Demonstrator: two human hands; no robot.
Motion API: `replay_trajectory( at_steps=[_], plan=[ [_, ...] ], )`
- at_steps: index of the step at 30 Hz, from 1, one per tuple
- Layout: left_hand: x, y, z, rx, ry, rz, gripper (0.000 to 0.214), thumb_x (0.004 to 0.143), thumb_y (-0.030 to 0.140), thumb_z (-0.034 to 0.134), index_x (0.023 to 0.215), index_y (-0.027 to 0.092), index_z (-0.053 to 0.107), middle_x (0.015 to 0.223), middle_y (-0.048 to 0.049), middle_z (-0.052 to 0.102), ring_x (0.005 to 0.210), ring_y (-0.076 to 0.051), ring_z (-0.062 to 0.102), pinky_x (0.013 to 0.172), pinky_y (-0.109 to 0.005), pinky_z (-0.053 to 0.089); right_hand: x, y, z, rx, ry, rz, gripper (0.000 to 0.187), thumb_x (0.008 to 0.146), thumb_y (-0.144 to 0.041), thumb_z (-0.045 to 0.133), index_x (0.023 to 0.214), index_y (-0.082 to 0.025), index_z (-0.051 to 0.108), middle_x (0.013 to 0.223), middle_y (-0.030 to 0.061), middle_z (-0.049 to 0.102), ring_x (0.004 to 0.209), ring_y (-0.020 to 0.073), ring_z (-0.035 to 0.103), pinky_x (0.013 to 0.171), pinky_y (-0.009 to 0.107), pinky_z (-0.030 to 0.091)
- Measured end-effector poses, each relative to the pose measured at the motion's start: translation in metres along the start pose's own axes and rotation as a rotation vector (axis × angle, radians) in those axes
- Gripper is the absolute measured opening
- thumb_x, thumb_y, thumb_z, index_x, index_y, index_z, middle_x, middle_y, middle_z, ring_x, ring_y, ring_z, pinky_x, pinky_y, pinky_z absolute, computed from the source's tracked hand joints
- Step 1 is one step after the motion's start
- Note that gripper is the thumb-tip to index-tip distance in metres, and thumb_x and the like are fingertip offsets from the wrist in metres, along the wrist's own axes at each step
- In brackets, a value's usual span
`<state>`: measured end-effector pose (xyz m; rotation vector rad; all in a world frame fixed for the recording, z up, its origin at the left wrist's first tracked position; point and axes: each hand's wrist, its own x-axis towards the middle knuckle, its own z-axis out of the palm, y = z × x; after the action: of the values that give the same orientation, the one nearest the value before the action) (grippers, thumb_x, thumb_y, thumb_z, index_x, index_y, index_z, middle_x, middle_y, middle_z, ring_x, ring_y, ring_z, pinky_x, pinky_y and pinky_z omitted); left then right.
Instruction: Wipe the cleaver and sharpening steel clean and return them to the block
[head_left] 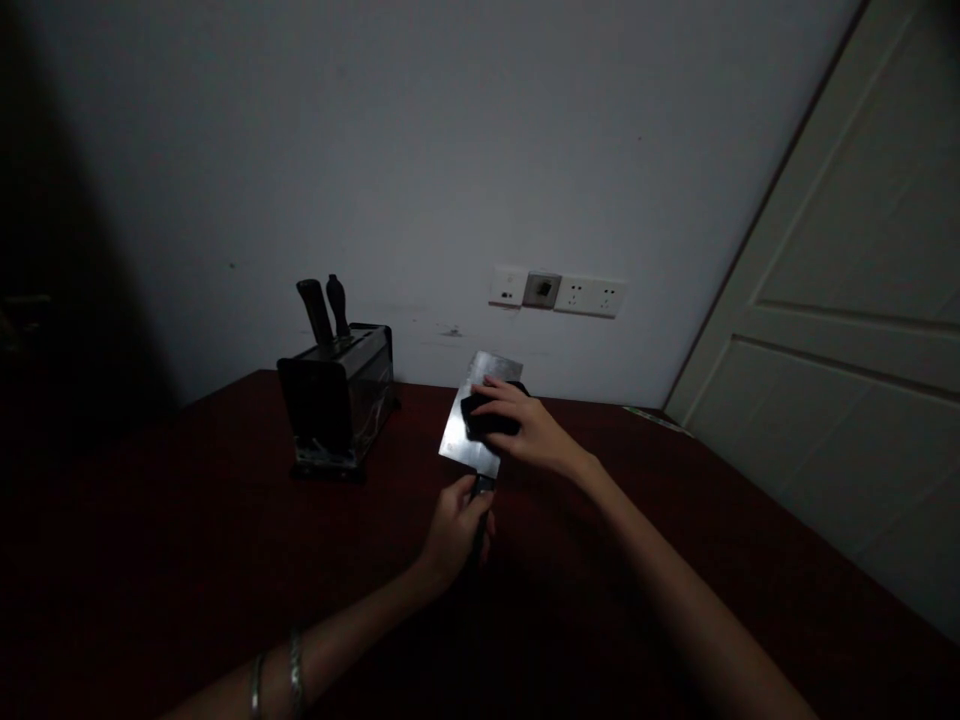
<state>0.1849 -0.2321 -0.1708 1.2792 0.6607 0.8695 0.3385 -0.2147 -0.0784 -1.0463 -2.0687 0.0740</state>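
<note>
My left hand is closed around the dark handle of a broad steel cleaver, whose blade points away from me over the dark red table. On the flat of that blade my right hand presses a small black pad or cloth, fingers curled over it. Two thin bangles sit on my left wrist.
A dark knife block with two black handles sticking up stands at the back left of the table. A row of white wall sockets is on the wall behind. A cream panelled door is at the right.
</note>
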Motion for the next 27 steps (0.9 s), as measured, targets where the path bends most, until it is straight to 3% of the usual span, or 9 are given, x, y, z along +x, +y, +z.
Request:
replay_trajectory(
  at_steps=[4,14,21,27],
  plan=[
    [-0.001,0.004,0.001,-0.036,0.002,0.001,0.025,0.073,0.042,0.052,0.077,0.018,0.044,0.046,0.0065,0.049,0.026,-0.008,0.04,0.024,-0.017,0.028,0.0,-0.013,-0.004,-0.069,-0.163,-0.011,0.023,0.077,-0.028,0.06,0.099,-0.028,0.067,0.134,0.0021,0.044,0.13,0.024,0.028,0.104,0.049,0.026],
    [0.001,0.011,-0.002,-0.088,0.008,0.005,0.031,0.07,0.045,0.056,0.078,0.016,0.047,0.047,0.0053,0.051,0.026,-0.008,0.042,0.025,-0.017,0.029,-0.001,-0.01,-0.015,-0.063,-0.301,-0.055,0.033,0.069,-0.017,0.069,0.098,-0.032,0.066,0.135,-0.0013,0.043,0.131,0.0239,0.026,0.105,0.049,0.027],
    [0.0,0.012,-0.002,-0.041,0.013,0.034,0.029,0.072,0.044,0.054,0.08,0.017,0.047,0.047,0.0062,0.049,0.027,-0.008,0.041,0.025,-0.017,0.03,-0.001,-0.015,-0.006,-0.129,-0.262,-0.069,0.022,0.072,-0.02,0.067,0.093,-0.024,0.067,0.132,0.0039,0.046,0.132,0.024,0.024,0.105,0.044,0.029],
    [0.001,0.015,-0.004,-0.027,-0.03,0.057,0.025,0.075,0.042,0.053,0.077,0.017,0.046,0.049,0.0057,0.049,0.028,-0.007,0.042,0.025,-0.016,0.03,-0.004,-0.019,-0.014,-0.139,-0.282,-0.07,0.029,0.072,-0.019,0.064,0.099,-0.028,0.06,0.136,0.0023,0.038,0.133,0.0247,0.019,0.105,0.044,0.029]
  ],
)
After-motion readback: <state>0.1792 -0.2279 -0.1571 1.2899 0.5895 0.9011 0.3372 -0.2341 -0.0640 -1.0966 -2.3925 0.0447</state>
